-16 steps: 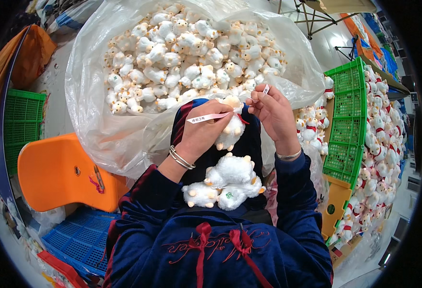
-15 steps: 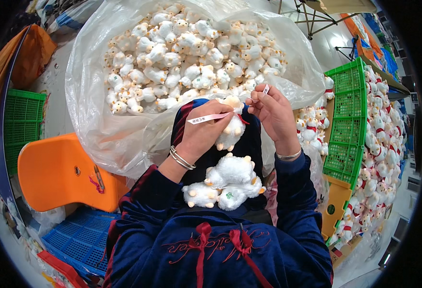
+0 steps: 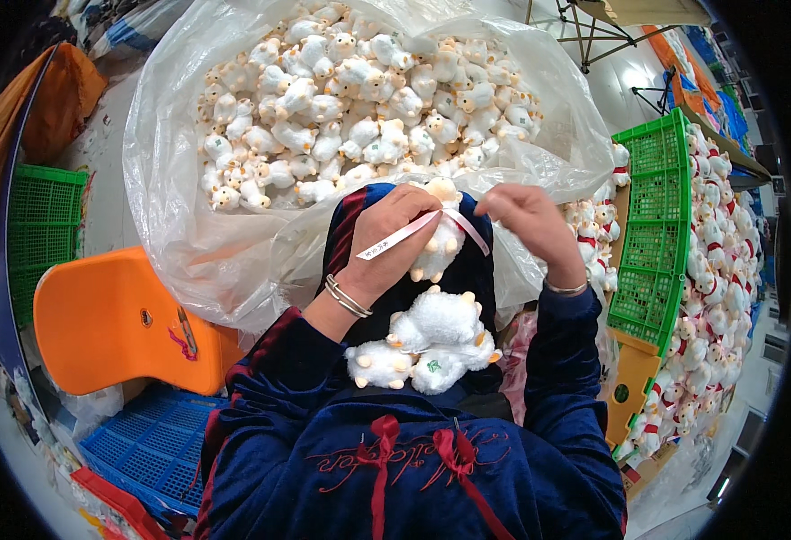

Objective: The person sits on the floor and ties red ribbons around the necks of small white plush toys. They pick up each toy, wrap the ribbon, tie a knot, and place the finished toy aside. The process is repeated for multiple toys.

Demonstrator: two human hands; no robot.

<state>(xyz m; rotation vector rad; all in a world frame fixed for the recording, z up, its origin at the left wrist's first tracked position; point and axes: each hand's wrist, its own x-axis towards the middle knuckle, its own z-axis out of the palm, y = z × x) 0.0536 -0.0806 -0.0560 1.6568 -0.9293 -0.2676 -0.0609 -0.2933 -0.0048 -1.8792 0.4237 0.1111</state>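
Observation:
A small white plush sheep (image 3: pixel 450 236) stands upright over my lap, pinched at its side by my left hand (image 3: pixel 385 236). Around its neck runs a pale pink-and-white ribbon (image 3: pixel 399 236); one printed end sticks out left past my left fingers, and the other hangs down on the toy's right. My right hand (image 3: pixel 532 220) is just right of the sheep's head, its fingers curled together and blurred; whether anything is between them is hidden. Closer to me, several more white plush sheep (image 3: pixel 440 322) lie piled on my lap, one with a green mark.
A large clear plastic bag (image 3: pixel 175 171) full of plush sheep lies open ahead. At the left are an orange chair (image 3: pixel 98 315) with a small tool on it and a blue crate (image 3: pixel 148 445). Beyond a green crate (image 3: pixel 652 234) at the right are many sheep with red neck ribbons.
My right hand has moved right and turned over, its fingers curling in. The ribbon end it held near the sheep's head now hangs down beside the toy. My left hand keeps its hold.

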